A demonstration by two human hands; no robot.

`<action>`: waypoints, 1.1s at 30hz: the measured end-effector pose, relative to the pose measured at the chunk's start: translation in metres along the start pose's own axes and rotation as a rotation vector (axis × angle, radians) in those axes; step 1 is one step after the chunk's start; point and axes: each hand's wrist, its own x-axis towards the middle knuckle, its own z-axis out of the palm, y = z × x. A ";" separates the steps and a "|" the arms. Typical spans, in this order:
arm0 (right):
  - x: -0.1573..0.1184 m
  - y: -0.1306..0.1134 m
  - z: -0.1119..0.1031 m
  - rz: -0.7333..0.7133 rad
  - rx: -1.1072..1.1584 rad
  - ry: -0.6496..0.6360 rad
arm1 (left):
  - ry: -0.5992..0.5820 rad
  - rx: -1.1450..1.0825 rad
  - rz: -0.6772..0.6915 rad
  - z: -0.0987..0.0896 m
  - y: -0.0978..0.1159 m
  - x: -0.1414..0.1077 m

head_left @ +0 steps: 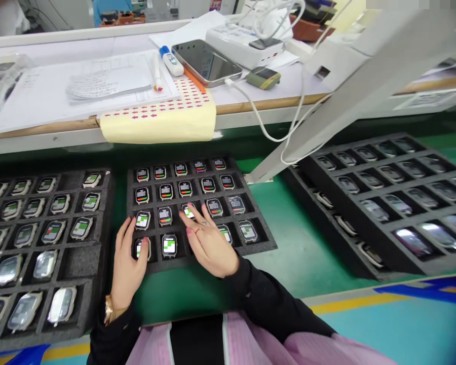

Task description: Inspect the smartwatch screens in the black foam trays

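In the middle of the bench lies a dark grey foam tray [228,221] with rows of smartwatch bodies in its square pockets. Several watches show black screens with small text; others, such as one in the front row [169,245], show green and white blocks. My left hand [129,263] rests at the tray's left edge, fingers apart, its thumb over a front-left watch [139,249] and fingertips beside the watch behind it [142,220]. My right hand [213,243] reaches over the tray, fingers spread, fingertips on a watch [189,210] in the third row. Neither hand grips anything.
To the left sits another foam tray of watches [102,230]; stacked trays [399,238] stand at right. A slanted grey post [319,106] rises from the green bench [289,243]. Above, a shelf carries papers [106,81], a phone [207,61], a sticker sheet [159,124] and a white cable [258,119].
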 end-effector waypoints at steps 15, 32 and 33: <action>-0.063 0.056 -0.051 0.290 -0.145 0.406 | 0.000 0.008 -0.020 0.001 -0.002 0.005; -0.050 0.053 -0.047 0.191 -0.103 0.249 | 0.025 0.003 -0.001 0.001 -0.003 0.006; -0.048 0.051 -0.046 0.172 -0.090 0.247 | 0.025 0.003 -0.002 0.001 -0.003 0.007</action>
